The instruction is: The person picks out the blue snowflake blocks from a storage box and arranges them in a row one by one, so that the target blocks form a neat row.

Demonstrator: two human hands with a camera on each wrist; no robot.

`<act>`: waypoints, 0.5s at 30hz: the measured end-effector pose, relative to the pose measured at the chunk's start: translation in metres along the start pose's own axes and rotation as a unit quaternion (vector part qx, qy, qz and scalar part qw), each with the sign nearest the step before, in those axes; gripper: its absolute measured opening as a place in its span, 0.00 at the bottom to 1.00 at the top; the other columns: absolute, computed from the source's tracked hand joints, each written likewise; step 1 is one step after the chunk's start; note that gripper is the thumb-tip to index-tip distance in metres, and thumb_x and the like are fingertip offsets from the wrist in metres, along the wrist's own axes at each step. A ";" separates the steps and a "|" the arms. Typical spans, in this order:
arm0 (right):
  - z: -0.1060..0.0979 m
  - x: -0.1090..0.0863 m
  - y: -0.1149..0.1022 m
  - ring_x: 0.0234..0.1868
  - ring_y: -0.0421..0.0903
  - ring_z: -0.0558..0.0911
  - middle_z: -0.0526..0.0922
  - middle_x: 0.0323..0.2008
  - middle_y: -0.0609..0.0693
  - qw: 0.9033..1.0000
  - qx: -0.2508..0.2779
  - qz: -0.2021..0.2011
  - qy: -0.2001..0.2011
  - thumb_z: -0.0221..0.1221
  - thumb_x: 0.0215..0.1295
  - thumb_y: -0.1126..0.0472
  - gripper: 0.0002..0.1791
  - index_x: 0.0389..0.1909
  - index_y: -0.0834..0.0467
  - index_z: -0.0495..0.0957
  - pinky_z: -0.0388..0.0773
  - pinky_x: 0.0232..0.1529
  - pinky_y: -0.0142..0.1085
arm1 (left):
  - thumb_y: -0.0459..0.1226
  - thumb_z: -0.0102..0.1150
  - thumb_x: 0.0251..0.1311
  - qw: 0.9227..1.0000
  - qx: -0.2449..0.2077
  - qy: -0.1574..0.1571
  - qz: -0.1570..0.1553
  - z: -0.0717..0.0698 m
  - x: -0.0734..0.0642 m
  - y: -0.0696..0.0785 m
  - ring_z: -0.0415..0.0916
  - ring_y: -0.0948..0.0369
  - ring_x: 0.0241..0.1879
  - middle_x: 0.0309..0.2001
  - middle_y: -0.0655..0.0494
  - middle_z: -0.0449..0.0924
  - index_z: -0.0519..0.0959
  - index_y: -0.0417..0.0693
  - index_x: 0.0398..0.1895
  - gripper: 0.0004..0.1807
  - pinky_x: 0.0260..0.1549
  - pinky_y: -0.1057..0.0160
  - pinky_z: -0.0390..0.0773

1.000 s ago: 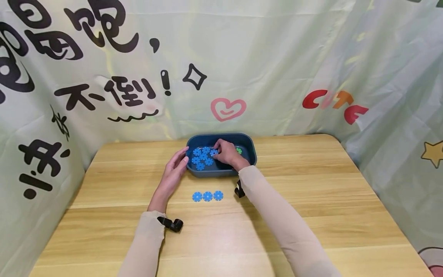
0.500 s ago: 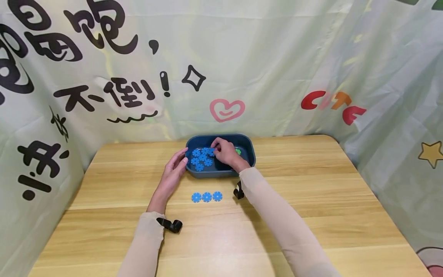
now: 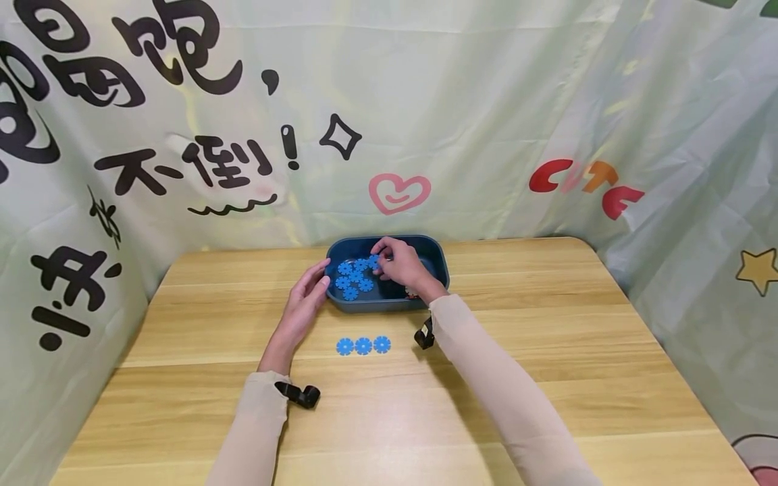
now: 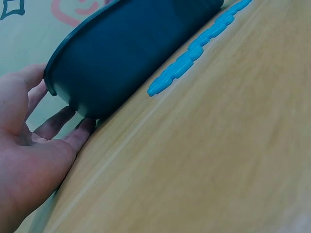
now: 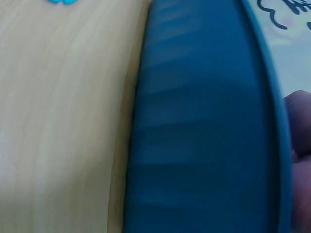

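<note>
In the head view, a dark blue plastic bin [image 3: 437,270] holds several blue notched snowflake discs [image 3: 355,277], mostly at its left. My right hand [image 3: 404,263] reaches into the bin from the right and pinches a blue snowflake disc [image 3: 374,260] above the cluster. My left hand [image 3: 308,297] rests against the bin's left end, with thumb and fingers lightly spread along the wall; in the left wrist view its fingertips touch the wall and the lower corner. Three more blue discs [image 3: 363,346] lie in a row on the table before the bin.
The wooden table [image 3: 547,378] runs back to a pale printed curtain [image 3: 474,121], and the bin stands near that back edge. A small reddish and pale piece [image 3: 411,293] shows in the bin beneath my right wrist. Black wrist cameras [image 3: 302,395] sit on both sleeves.
My right hand has risen slightly and its wrist has shifted right, with the blue disc now tilted up. The green piece is hidden and the reddish one shows. My left hand stays put.
</note>
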State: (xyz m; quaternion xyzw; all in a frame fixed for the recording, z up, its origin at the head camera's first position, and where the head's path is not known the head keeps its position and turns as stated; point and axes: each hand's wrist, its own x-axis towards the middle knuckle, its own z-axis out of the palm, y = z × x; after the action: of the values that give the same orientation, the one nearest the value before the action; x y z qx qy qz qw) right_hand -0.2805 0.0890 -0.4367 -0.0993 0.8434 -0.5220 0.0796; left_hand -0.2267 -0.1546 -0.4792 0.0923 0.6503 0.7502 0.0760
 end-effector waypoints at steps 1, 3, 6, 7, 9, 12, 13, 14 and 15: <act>0.000 -0.001 -0.001 0.44 0.53 0.87 0.76 0.41 0.59 1.000 0.002 0.001 -0.002 0.53 0.76 0.70 0.10 0.54 0.63 0.76 0.86 0.45 0.41 | 0.40 0.49 0.79 1.000 0.000 0.001 -0.001 0.000 0.000 0.000 0.52 0.47 0.76 0.78 0.43 0.52 0.60 0.44 0.78 0.29 0.71 0.49 0.60; -0.001 -0.003 -0.001 0.43 0.52 0.87 0.76 0.41 0.59 1.000 0.004 0.001 -0.003 0.54 0.76 0.70 0.10 0.54 0.63 0.76 0.86 0.44 0.41 | 0.40 0.49 0.79 1.000 0.003 0.002 -0.002 0.000 0.000 0.000 0.52 0.47 0.76 0.78 0.43 0.53 0.60 0.44 0.78 0.29 0.71 0.50 0.60; -0.003 -0.007 -0.001 0.41 0.52 0.87 0.76 0.42 0.57 1.000 -0.001 -0.007 0.001 0.55 0.75 0.70 0.11 0.54 0.62 0.77 0.86 0.41 0.39 | 0.40 0.49 0.79 1.000 0.002 0.000 -0.001 0.000 0.000 0.001 0.52 0.47 0.76 0.78 0.43 0.53 0.60 0.44 0.78 0.29 0.71 0.49 0.60; -0.004 -0.008 -0.001 0.41 0.53 0.86 0.76 0.43 0.57 1.000 -0.005 -0.012 0.003 0.55 0.75 0.70 0.11 0.55 0.62 0.77 0.86 0.41 0.39 | 0.40 0.49 0.79 1.000 0.002 -0.001 -0.001 0.000 0.000 0.001 0.52 0.47 0.76 0.78 0.43 0.53 0.60 0.44 0.78 0.29 0.71 0.49 0.60; -0.006 -0.012 -0.001 0.41 0.55 0.85 0.78 0.43 0.56 1.000 -0.009 -0.023 0.008 0.56 0.74 0.70 0.12 0.56 0.62 0.77 0.86 0.40 0.39 | 0.40 0.49 0.79 1.000 0.003 -0.002 0.000 0.001 0.000 0.001 0.52 0.46 0.76 0.78 0.42 0.53 0.60 0.44 0.78 0.29 0.71 0.48 0.60; -0.009 -0.017 0.000 0.43 0.58 0.85 0.80 0.44 0.56 0.999 -0.015 -0.038 0.013 0.56 0.75 0.69 0.13 0.57 0.62 0.77 0.86 0.41 0.40 | 0.39 0.49 0.79 1.000 0.005 -0.002 0.003 0.001 0.000 0.001 0.52 0.45 0.76 0.78 0.41 0.52 0.60 0.43 0.78 0.29 0.71 0.47 0.60; -0.009 -0.018 0.000 0.43 0.59 0.84 0.80 0.44 0.55 0.999 -0.016 -0.041 0.014 0.56 0.75 0.69 0.13 0.57 0.62 0.78 0.86 0.41 0.40 | 0.39 0.48 0.79 1.000 0.007 -0.002 0.004 0.001 0.000 0.001 0.51 0.44 0.76 0.78 0.41 0.52 0.59 0.42 0.78 0.29 0.71 0.47 0.60; -0.010 -0.020 0.000 0.44 0.59 0.84 0.81 0.44 0.55 0.999 -0.016 -0.043 0.016 0.56 0.75 0.69 0.13 0.56 0.61 0.78 0.85 0.42 0.40 | 0.39 0.48 0.79 1.000 0.009 -0.001 0.005 0.001 0.000 0.001 0.51 0.44 0.76 0.78 0.41 0.52 0.59 0.42 0.78 0.29 0.70 0.47 0.60; -0.010 -0.022 0.000 0.44 0.60 0.84 0.81 0.44 0.55 0.999 -0.016 -0.045 0.018 0.56 0.75 0.68 0.12 0.56 0.61 0.78 0.85 0.42 0.40 | 0.39 0.48 0.79 1.000 0.011 0.000 0.005 0.000 0.000 0.000 0.51 0.44 0.76 0.78 0.41 0.52 0.58 0.42 0.78 0.29 0.70 0.48 0.60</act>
State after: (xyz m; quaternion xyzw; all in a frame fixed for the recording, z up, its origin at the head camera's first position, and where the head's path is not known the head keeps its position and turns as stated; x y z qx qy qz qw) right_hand -0.2618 0.1034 -0.4313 -0.1291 0.8475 -0.5134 0.0395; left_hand -0.2266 -0.1544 -0.4789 0.0966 0.6581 0.7433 0.0715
